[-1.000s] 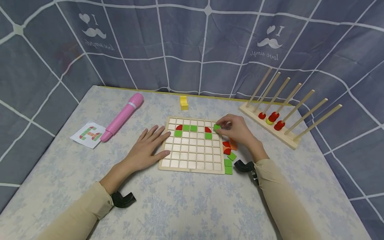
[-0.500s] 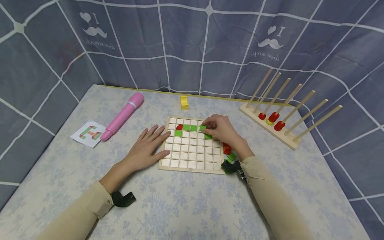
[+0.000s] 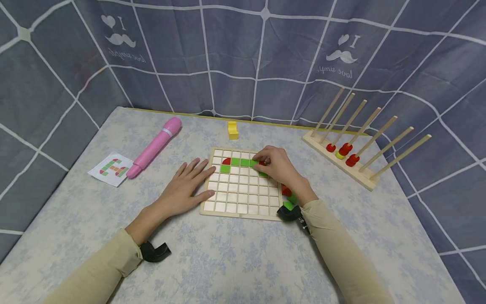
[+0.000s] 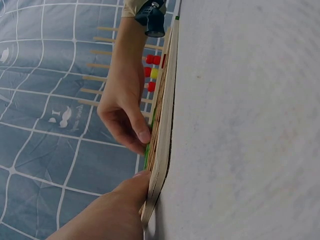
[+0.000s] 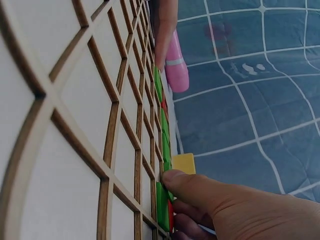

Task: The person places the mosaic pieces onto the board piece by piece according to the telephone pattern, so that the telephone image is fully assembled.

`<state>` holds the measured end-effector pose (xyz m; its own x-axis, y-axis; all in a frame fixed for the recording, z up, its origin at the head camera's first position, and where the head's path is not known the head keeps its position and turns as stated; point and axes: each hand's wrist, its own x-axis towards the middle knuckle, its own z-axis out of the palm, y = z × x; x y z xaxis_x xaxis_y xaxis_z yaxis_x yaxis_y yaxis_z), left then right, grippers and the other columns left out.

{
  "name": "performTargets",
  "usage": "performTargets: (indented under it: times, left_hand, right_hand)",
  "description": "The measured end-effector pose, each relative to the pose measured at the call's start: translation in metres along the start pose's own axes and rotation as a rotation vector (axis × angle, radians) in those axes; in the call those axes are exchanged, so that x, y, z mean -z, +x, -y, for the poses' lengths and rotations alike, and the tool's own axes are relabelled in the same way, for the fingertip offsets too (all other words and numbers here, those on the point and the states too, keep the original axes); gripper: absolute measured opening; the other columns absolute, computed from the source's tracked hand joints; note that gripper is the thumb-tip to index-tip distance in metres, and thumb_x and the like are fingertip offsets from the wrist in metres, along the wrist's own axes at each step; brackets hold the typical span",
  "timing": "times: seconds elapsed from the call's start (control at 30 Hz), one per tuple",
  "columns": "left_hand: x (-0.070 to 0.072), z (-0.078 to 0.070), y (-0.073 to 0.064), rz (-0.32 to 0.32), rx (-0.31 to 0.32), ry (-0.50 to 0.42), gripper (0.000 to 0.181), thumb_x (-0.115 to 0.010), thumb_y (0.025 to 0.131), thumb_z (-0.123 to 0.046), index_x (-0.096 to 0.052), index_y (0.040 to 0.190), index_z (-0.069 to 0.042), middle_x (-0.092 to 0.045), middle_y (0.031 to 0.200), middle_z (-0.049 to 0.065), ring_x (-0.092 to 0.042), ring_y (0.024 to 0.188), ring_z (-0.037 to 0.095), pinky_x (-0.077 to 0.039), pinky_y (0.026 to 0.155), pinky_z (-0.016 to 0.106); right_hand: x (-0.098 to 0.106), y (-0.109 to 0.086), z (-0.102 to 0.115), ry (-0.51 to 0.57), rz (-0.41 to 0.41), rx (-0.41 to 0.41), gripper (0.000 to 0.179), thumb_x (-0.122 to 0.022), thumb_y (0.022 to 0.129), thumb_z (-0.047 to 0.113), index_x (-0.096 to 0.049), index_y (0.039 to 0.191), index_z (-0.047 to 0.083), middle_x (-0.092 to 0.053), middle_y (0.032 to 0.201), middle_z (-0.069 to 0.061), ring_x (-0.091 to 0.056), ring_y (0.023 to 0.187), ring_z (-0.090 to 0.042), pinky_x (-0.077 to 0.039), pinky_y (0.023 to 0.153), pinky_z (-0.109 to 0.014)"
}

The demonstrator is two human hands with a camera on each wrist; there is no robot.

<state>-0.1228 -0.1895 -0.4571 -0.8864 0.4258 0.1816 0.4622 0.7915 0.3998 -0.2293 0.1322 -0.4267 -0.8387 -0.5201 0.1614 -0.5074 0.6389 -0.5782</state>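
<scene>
A wooden grid board (image 3: 243, 198) lies on the table. Against its left border rests my left hand (image 3: 186, 188), fingers spread, fingertips on the frame. My right hand (image 3: 279, 165) pinches a green square tile (image 3: 253, 163) at the board's upper row, between thumb and fingers; in the right wrist view the thumb touches its edge. Left of it sit two green tiles (image 3: 240, 162) and a red quarter-circle tile (image 3: 226, 161), with another green tile (image 3: 225, 169) below the red one. A second red piece (image 3: 262, 163) and a green tile (image 3: 263, 173) are partly hidden by my right hand.
Loose red (image 3: 286, 191) and green tiles (image 3: 288, 205) lie right of the board, partly covered by the right arm. A pattern card (image 3: 111, 169) and pink cylinder (image 3: 153, 148) are at left. A yellow block (image 3: 233, 130) stands behind; a bead rack (image 3: 341, 162) is at right.
My right hand has carried the green tile leftward from the board's right side to the upper row, and it now sits lower beside the other green tiles. My left hand stays put.
</scene>
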Motion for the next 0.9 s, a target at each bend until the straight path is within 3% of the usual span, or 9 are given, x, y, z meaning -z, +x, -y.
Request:
performTargets:
  times: [0.3, 0.53, 0.7, 0.9]
  left_hand:
    - [0.000, 0.001, 0.000, 0.000, 0.001, 0.009, 0.076, -0.066, 0.101, -0.047, -0.038, 0.165, -0.017, -0.028, 0.174, 0.014, -0.016, 0.163, 0.039, -0.007, 0.131, 0.061]
    - [0.001, 0.000, -0.001, 0.003, 0.002, 0.003, 0.076, -0.066, 0.102, -0.046, -0.038, 0.165, -0.016, -0.028, 0.174, 0.014, -0.016, 0.163, 0.039, -0.007, 0.131, 0.061]
    - [0.002, 0.001, -0.002, -0.001, 0.008, -0.001, 0.075, -0.067, 0.101, -0.045, -0.039, 0.165, -0.015, -0.028, 0.173, 0.014, -0.016, 0.163, 0.039, -0.006, 0.131, 0.061]
    - [-0.001, 0.001, -0.001, 0.000, 0.001, -0.002, 0.076, -0.066, 0.102, -0.046, -0.038, 0.165, -0.016, -0.028, 0.174, 0.014, -0.016, 0.163, 0.039, -0.006, 0.131, 0.061]
  right_hand:
    - [0.002, -0.002, 0.000, 0.002, 0.024, 0.021, 0.028, -0.083, 0.093, 0.020, -0.080, 0.120, 0.011, -0.072, 0.111, -0.006, -0.068, 0.097, -0.024, -0.059, 0.087, -0.040]
    - [0.010, -0.016, -0.006, 0.045, 0.005, 0.017, 0.029, -0.074, 0.098, 0.005, -0.076, 0.127, 0.007, -0.071, 0.118, -0.010, -0.072, 0.103, -0.028, -0.062, 0.090, -0.044]
    - [0.011, -0.021, -0.006, 0.053, 0.018, -0.001, 0.028, -0.072, 0.100, 0.004, -0.076, 0.127, 0.008, -0.071, 0.119, -0.010, -0.073, 0.104, -0.026, -0.062, 0.091, -0.042]
    - [0.008, -0.030, 0.001, 0.026, -0.036, -0.023, 0.026, -0.077, 0.096, 0.005, -0.077, 0.122, 0.006, -0.069, 0.117, -0.011, -0.073, 0.099, -0.024, -0.063, 0.087, -0.039]
